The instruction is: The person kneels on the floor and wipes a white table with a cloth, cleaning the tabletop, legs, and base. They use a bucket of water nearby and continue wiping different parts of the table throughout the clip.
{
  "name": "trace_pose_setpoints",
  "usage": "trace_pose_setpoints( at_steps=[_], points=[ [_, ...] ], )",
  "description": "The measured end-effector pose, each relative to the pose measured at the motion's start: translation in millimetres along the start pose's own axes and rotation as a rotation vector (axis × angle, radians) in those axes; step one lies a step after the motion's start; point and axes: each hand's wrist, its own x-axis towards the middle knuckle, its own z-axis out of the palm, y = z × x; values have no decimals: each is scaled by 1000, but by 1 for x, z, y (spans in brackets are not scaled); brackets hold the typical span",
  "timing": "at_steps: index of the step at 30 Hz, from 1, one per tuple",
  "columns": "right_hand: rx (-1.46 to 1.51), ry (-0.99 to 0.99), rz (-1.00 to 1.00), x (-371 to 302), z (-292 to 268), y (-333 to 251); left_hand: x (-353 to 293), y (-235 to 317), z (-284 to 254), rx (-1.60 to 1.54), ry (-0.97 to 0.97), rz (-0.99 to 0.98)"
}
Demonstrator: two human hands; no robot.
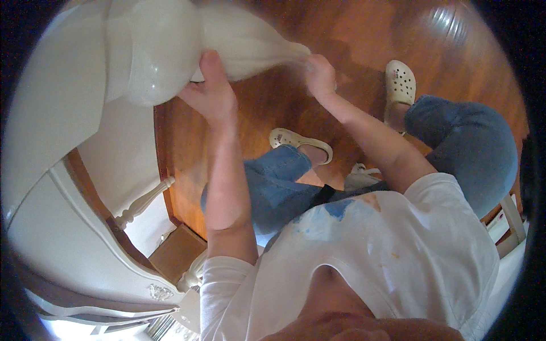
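Observation:
A cream, glossy furniture leg (162,45) with a round bulb spans the upper left, narrowing to the right. Ridges or folds run along its taper; whether they are carved or soft covering I cannot tell. My left hand (213,94) grips it just past the bulb, thumb up in front, the other fingers mostly hidden behind. A small dark and white gap shows beside that thumb. At the narrow end, my right hand (321,77) is closed in a fist-like pinch, slightly blurred. Whatever else may be between those fingers is hidden.
Pale curved furniture panels (74,221) fill the left side, with a smaller turned leg (145,202) beneath. A brown wooden box-like piece (179,256) lies near it. My clog-covered feet (301,142) rest on the reddish wooden floor (352,28). A white chair-like frame (512,224) stands at right.

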Motion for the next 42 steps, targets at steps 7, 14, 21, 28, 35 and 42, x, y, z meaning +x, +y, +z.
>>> trace_pose_setpoints(
  at_steps=[7,14,21,28,35,42],
  points=[
    [-218,-233,171,14,-7,38,-4,-7,-5,-51,-14,49],
    [-140,-134,66,26,-10,37,-5,-1,1,-94,-3,31],
    [16,-24,-91,24,-13,-9,-1,3,3,-91,-29,71],
    [169,129,-68,7,-36,-113,-1,-4,-1,-14,-33,93],
    [290,226,-330,3,-29,-107,0,-14,-1,42,51,86],
    [-178,-162,-123,27,0,19,-6,-18,-9,-3,29,-35]
  ],
)
